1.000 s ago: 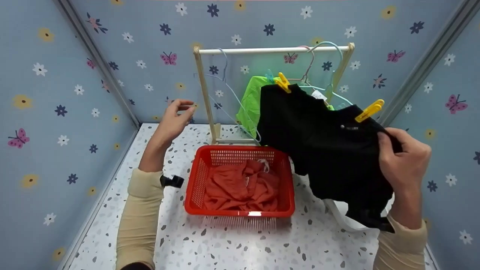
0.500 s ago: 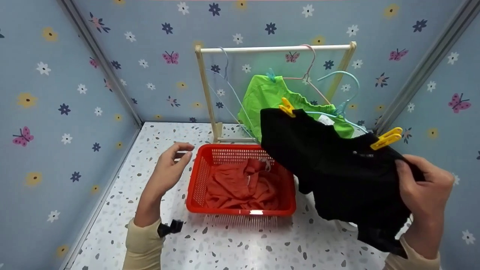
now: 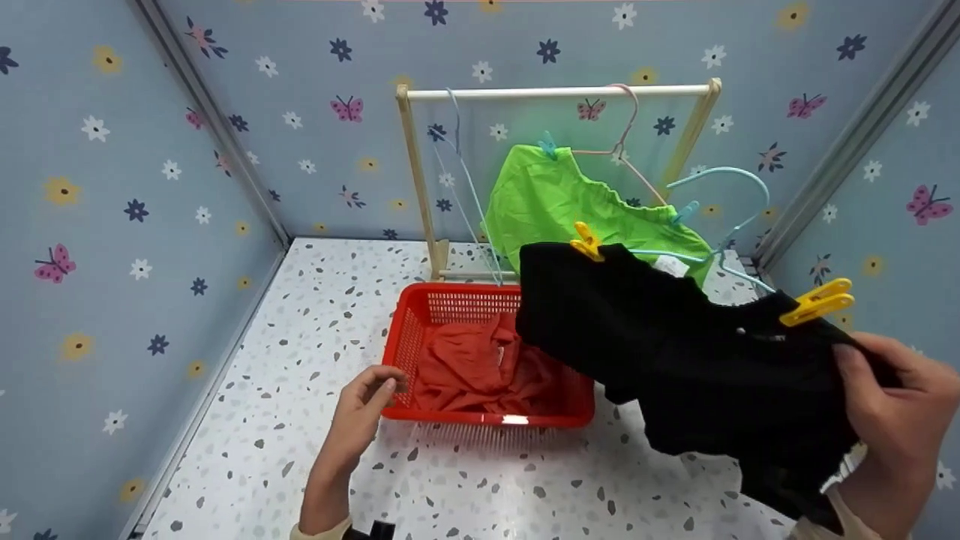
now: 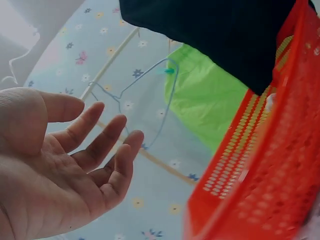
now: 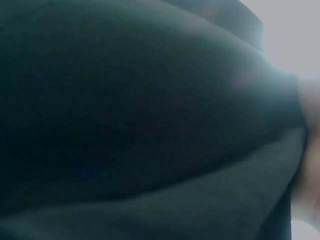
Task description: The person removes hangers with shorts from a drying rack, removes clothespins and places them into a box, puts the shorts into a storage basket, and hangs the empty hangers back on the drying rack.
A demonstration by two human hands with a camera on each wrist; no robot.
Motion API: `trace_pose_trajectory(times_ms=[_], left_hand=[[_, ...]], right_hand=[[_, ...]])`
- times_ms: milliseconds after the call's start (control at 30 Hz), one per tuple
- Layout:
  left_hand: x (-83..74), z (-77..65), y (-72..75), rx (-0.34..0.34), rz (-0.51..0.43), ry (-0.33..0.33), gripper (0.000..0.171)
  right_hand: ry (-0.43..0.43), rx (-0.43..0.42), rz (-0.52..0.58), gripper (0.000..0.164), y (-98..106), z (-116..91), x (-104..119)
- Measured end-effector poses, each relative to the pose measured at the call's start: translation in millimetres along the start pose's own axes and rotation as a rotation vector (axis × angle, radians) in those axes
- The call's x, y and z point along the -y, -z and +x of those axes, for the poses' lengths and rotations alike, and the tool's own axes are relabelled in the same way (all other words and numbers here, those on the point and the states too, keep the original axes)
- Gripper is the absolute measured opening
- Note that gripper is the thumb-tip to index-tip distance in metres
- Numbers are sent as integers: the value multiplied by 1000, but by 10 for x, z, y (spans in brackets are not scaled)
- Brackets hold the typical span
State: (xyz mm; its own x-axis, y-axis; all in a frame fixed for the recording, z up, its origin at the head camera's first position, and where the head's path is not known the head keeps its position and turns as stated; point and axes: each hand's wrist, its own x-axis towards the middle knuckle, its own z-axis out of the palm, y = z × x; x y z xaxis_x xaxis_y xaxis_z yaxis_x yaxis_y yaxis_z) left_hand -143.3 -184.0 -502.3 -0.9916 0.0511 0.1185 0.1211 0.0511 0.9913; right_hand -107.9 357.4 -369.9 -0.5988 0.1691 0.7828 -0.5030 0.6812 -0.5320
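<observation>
A black T-shirt (image 3: 675, 345) with a small white logo hangs on a light blue hanger (image 3: 750, 184), held by two yellow clothespins (image 3: 816, 301). My right hand (image 3: 896, 412) pinches its right edge between thumb and fingers; the hanger's hook is off the rail. In the right wrist view the black cloth (image 5: 150, 110) fills most of the frame. My left hand (image 3: 364, 412) is beside the left wall of a red basket (image 3: 401, 352), fingers loosely bent and holding nothing. A folded red garment (image 3: 465, 356) lies in that basket.
Behind stands a rack with a white rail (image 3: 525, 93). A bare blue hanger (image 3: 469, 180) and a pink hanger (image 3: 621, 139) bearing a bright green garment (image 3: 555, 195) hang from it. Patterned walls (image 3: 135, 300) enclose the speckled tabletop (image 3: 300, 315).
The right hand has drawn the black T-shirt and its hanger off the rail, down and to the right. My left hand has come down beside the basket. More of the green garment shows.
</observation>
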Motion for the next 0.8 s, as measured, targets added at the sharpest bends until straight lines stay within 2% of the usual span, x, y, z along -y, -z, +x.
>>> trace_pose_trajectory(times_ms=[133,233,300,400,500,567,667,800], left_hand=[[51,-65,-172,-3,-37,-42,19],[43,-51,-328,-39,-63,-82,18],[3,-25,-437,-67,-78,-108,17],[-169,11,-593,-89,-72,-155,17],[-372,52,-699,-116,-8,-257,19],[-446,114,-721,-152,54,-352,22],[-484,262,-673,-215,168,-490,25],[-620,454,-529,-307,324,-605,33]], right_hand=[[10,-25,111,9,-102,34,12],[17,-52,251,8,-296,93,99],[17,-48,304,8,-449,142,185],[17,-31,340,6,-668,214,292],[18,-5,356,5,-835,242,340],[21,9,382,6,-924,257,353],[35,24,418,4,-1037,300,371],[57,33,453,7,-1179,408,419]])
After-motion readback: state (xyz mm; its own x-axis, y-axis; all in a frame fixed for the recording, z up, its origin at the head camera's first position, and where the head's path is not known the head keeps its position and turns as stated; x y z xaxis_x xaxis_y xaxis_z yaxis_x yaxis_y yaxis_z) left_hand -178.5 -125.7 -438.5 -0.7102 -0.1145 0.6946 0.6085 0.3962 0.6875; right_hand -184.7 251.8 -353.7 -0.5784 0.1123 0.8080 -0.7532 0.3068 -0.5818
